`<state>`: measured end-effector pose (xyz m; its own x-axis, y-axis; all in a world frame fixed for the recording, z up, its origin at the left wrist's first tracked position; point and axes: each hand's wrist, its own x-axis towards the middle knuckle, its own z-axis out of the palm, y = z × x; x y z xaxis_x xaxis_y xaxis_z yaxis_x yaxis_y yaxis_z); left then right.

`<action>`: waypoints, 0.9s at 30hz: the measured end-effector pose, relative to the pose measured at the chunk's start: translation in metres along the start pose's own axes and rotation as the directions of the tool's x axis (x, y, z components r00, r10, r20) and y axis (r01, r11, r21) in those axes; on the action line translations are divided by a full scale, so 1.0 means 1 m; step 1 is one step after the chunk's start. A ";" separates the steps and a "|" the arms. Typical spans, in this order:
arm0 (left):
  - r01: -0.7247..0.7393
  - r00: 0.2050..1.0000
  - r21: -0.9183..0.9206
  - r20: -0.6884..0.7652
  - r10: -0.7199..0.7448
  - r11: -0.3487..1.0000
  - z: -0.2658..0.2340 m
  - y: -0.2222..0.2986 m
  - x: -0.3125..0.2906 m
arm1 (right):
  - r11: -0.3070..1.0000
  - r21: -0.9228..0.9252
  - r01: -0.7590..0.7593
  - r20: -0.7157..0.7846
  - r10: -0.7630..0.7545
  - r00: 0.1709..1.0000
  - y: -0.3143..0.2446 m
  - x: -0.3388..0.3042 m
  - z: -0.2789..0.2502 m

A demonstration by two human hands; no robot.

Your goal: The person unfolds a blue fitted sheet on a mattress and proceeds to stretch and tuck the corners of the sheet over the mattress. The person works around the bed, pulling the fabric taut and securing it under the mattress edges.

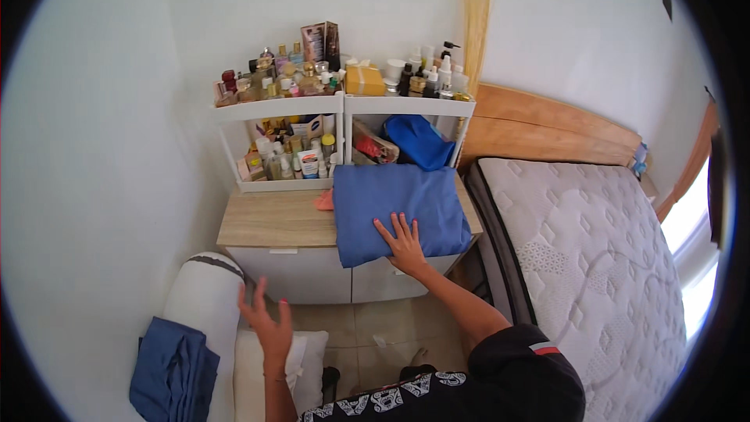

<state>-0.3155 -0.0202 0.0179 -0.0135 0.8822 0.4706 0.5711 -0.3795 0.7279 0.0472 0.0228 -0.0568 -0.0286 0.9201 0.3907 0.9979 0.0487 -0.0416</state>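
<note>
A folded blue cloth (406, 195), like a bedsheet, lies on the right half of the wood-topped cabinet (277, 219) and hangs a little over its front edge. My right hand (404, 246) rests flat on it, fingers spread. Raised in the air in front of the cabinet's left side, my left hand (268, 324) has its fingers apart and holds nothing. Below and left of that hand, a second folded blue cloth (173, 371) lies on a white rolled bolster (205, 297). Some pinkish-orange fabric (325, 200) peeks out by the sheet's left edge.
White shelves (281, 108) on the cabinet carry several bottles, a yellow gift box (364, 79) and a blue pouch (419, 141). A bare mattress (578, 250) with a wooden headboard (555, 125) stands at right. White pillows (312, 352) lie low on the left, beside the tiled floor (383, 320).
</note>
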 end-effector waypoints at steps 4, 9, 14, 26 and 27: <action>-0.007 0.979 -0.166 0.201 0.041 0.986 0.026 0.020 -0.020 | 0.953 0.298 -0.051 -0.048 0.069 0.997 0.013 -0.002 -0.024; 0.122 0.932 -0.328 0.362 0.006 0.937 0.044 0.015 -0.029 | 0.766 0.642 -0.014 -0.206 0.190 0.960 0.033 -0.009 -0.067; 0.549 0.760 -0.538 0.640 -0.114 0.639 0.091 0.008 -0.007 | 0.830 0.554 0.070 -0.167 0.029 0.985 0.042 -0.041 -0.080; 0.553 0.811 -0.539 0.522 -0.263 0.635 0.232 0.042 0.030 | 0.843 0.493 -0.216 -0.154 0.329 0.932 0.087 -0.047 -0.058; 0.583 0.790 -0.410 0.487 -0.372 0.701 0.236 0.043 0.030 | 0.822 0.445 -0.354 -0.262 0.498 0.827 0.100 -0.046 -0.053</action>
<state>-0.0978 0.0562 -0.0547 0.1767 0.9740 -0.1420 0.0557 0.1341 0.9894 0.1512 -0.0357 -0.0302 0.4882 0.6834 0.5428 0.8052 -0.1128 -0.5822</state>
